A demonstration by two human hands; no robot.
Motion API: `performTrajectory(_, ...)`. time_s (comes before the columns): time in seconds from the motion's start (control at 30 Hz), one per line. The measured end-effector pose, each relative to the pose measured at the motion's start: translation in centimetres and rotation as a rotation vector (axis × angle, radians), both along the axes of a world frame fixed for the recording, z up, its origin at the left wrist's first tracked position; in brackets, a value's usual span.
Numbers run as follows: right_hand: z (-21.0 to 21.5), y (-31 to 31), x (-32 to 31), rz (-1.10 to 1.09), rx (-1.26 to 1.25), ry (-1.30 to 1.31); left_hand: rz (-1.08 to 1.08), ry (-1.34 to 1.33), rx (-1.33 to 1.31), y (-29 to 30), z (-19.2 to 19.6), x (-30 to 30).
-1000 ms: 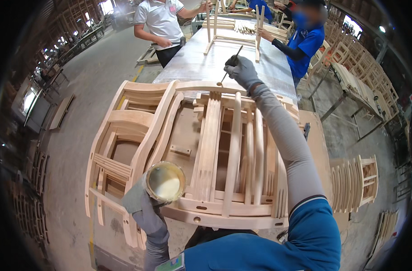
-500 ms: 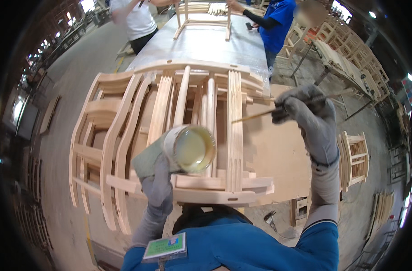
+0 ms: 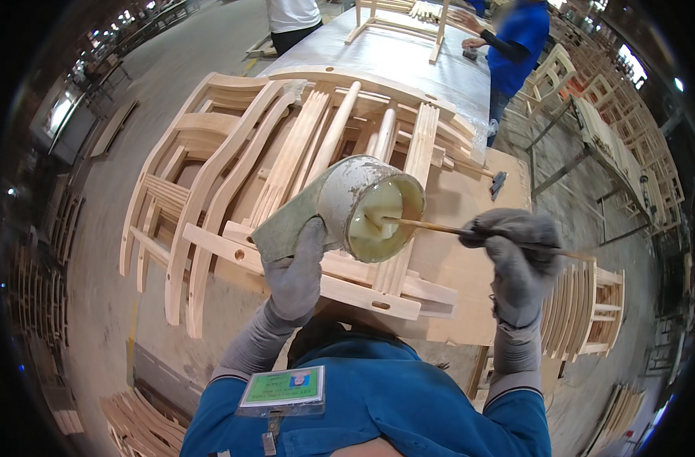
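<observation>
My gloved left hand (image 3: 298,274) is closed on a flat grey-green board (image 3: 285,227), its thumb lying over the near edge. Joined to that board is a round whitish pot (image 3: 343,196) with a flaking outer wall, tilted so its mouth faces right. Pale yellowish, glue-like liquid (image 3: 381,209) fills part of it. In my gloved right hand (image 3: 519,259), whose fingertips are dark, a thin wooden stick (image 3: 435,226) is pinched; its left tip dips into the liquid. Below the pot lie pale wooden chair-frame parts (image 3: 328,145), including rails, round spindles and a curved top piece.
Chair back frames (image 3: 199,175) lie at the left over a brown board (image 3: 469,282). A small dark object (image 3: 498,183) sits at its right. Beyond is a plastic-covered table (image 3: 408,53), with a blue-shirted person (image 3: 519,34) and another in white (image 3: 292,15). Stacked frames (image 3: 583,312) stand right.
My right hand has come down toward the pot, and the stick's tip has gone from outside it into the liquid. The pot has shifted right and up in view.
</observation>
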State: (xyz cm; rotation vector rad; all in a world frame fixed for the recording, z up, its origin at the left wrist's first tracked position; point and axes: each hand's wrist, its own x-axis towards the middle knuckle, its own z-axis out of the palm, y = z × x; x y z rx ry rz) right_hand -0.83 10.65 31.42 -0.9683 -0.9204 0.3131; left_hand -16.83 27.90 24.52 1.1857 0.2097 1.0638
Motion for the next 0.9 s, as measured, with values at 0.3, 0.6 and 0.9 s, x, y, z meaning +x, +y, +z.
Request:
performTrajectory(0.3, -2.6, 0.5, -1.1, 0.025, -0.013, 0.206, 0.069, -0.016, -0.131, -1.0, 0.1, 0.1)
performTrajectory(0.6, -4.5, 1.0, -2.0, 0.016, -0.016, 0.322, 0.130, -0.043, -0.115, -0.7, -0.6, 1.0)
performTrajectory(0.9, -7.0, 1.9, -3.3, -0.055, 0.053, 0.261, 0.246, 0.166, -0.012, 0.2, -1.9, 1.9)
